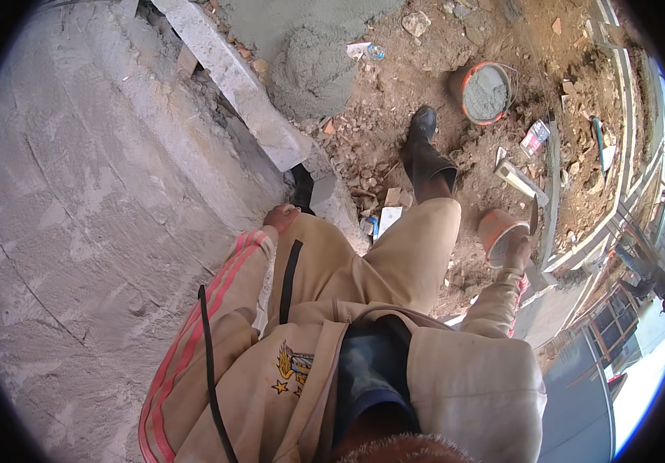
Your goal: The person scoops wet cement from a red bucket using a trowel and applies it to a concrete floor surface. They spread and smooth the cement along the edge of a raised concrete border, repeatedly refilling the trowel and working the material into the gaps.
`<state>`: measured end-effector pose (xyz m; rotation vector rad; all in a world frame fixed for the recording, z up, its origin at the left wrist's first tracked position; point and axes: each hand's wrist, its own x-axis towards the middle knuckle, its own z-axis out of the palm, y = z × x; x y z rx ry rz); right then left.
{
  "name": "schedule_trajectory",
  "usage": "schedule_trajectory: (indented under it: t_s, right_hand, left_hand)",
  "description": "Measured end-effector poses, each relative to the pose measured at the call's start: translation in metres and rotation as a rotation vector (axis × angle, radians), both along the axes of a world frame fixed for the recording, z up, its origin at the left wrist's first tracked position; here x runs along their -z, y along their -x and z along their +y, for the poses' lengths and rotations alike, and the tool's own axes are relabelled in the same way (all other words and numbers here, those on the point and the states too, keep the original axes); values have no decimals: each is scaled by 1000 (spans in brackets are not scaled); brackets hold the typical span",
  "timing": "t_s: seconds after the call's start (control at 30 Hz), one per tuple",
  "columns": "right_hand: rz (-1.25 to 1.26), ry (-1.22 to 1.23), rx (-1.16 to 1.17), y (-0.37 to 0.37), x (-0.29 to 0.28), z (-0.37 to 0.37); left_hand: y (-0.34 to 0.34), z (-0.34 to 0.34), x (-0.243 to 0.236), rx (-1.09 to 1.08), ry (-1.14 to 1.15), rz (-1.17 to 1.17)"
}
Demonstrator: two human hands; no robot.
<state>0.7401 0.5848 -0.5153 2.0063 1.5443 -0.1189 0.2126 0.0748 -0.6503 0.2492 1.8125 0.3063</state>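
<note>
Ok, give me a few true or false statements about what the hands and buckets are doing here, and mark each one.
1. The right hand is at the rim of an orange bucket. True.
2. The left hand holds a trowel. False: it holds nothing that shows, resting near the left knee beside the grey wall.
3. A second bucket, holding grey mortar, stands farther off on the dirt. True.
4. Both boots are white. False: the boot on the rubble is black.
5. The mortar heap lies inside a wheelbarrow. False: it sits on the ground.

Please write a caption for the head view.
Right hand at an orange bucket; left hand beside grey block wall.
</note>
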Motion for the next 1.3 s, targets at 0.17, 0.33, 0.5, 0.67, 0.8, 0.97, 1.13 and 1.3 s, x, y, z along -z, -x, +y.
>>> schedule_trajectory:
  t_s: [0.17,0.33,0.5,0.67,0.8,0.97,1.13,1.3]
  right_hand:
    - [399,-10,-473,208,-58,6]
    - [1032,156,-374,414,12,-54]
    - [876,398,-694,473,101,-142]
    - [814,345,-761,488,165,-106]
    - [723,307,-693,496,183,-55]
    - [592,306,-717,499,174,-24]
    - [990,165,-726,452,176,-69]
    - [1296,351,141,543,176,-181]
  left_hand:
    - [-23,5,22,-29,13,91]
    - [-61,-12,59,29,82,309]
    - [-75,9,53,158,164,408]
    - [-73,13,56,199,230,385]
    - [-81,11,60,173,193,392]
    - [-80,9,60,115,164,384]
    - [-78,11,58,91,152,420]
    - [-77,11,58,63,143,438]
